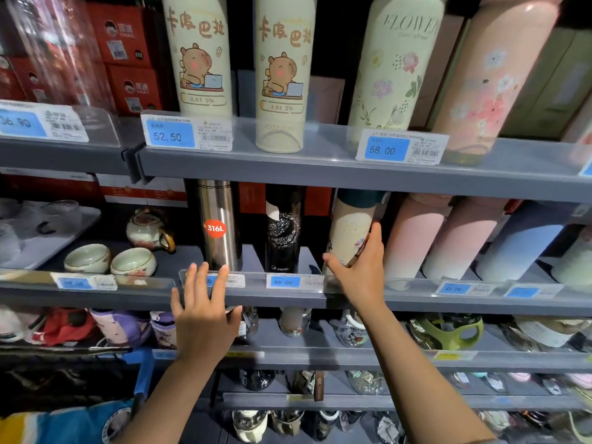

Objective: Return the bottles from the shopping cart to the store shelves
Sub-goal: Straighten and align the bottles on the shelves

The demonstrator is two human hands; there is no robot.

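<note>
right hand [360, 267] grips cream bottle [350, 229] behind shelf lip [416, 298].

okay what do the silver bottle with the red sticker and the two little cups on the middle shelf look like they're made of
Silver bottle: apparently brushed stainless steel; it has a metallic sheen with soft vertical streaks, and its red sticker reads 316L. Two little cups: likely glazed ceramic, with a pale green glossy surface and darker rims.
</note>
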